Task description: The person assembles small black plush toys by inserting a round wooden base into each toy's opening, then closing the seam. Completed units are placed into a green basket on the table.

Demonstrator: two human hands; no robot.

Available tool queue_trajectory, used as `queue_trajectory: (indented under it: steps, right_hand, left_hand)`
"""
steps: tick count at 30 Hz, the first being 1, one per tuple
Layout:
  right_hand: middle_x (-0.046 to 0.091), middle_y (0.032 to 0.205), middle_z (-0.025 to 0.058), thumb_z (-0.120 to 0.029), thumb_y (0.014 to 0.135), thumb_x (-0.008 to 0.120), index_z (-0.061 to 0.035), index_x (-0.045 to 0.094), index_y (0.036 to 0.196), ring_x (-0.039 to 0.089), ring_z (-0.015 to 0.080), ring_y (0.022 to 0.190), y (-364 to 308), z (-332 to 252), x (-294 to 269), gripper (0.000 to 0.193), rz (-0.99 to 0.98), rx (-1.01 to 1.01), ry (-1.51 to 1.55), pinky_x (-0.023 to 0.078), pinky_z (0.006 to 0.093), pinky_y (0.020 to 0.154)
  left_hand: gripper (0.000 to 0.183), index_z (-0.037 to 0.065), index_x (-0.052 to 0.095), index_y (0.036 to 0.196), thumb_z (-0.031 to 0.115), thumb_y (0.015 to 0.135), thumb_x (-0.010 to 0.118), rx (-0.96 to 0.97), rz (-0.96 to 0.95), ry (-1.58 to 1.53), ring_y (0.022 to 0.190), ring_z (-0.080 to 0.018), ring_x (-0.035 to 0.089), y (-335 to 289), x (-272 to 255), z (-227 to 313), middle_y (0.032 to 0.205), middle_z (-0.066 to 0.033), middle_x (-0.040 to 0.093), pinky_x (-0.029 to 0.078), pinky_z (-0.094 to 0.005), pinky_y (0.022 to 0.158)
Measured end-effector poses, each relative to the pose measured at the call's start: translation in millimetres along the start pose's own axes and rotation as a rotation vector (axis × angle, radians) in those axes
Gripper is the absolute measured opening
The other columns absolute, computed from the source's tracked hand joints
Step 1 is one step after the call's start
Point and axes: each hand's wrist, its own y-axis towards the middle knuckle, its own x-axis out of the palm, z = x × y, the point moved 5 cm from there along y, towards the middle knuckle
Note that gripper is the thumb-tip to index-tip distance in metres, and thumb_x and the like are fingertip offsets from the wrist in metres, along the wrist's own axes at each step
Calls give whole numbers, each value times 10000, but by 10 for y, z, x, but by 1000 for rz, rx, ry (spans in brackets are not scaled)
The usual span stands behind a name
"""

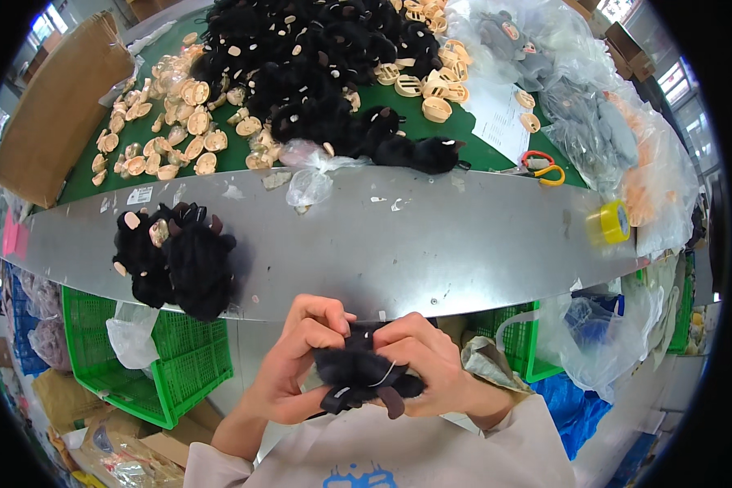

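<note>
Close to my body, just off the table's near edge, I hold a small black plush toy skin [354, 366] between both hands. My left hand [305, 358] pinches its left side with bent fingers. On the opposite side my right hand [427, 362] grips the fabric. A brown, tongue-shaped flap and a thin pale loop hang from the plush; what lies inside it is hidden. To the left on the metal table, several more black plush pieces [199, 268] lie in a pile, with a beige plastic part [159, 233] among them.
A large heap of black plush [301, 65] covers the green mat's back, flanked by beige plastic shells [195, 122]. Scissors [545, 168] and yellow tape [612, 222] lie at right near plastic bags [655, 163]. Green crates [150, 350] stand below the metal table [431, 236]; cardboard [61, 114] rises at left.
</note>
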Motion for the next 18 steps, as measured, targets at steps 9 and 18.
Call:
queue_trajectory:
  steps: [9, 18]
  right_hand:
    - [569, 859, 104, -34, 667, 730, -8, 598, 828, 533, 224, 616, -158, -101, 71, 209, 47, -155, 93, 418, 309, 496]
    - [523, 763, 89, -11, 647, 761, -6, 597, 751, 513, 211, 579, -212, -84, 35, 194, 196, -149, 156, 397, 287, 464]
  left_hand:
    - [266, 52, 612, 995, 29, 771, 753, 110, -158, 127, 1011, -251, 517, 11, 16, 147, 1054, -90, 525, 411, -515, 1034]
    - [195, 8, 594, 920, -21, 783, 730, 296, 54, 258, 864, -261, 602, -27, 162, 31, 1007, -115, 545, 514, -362, 779]
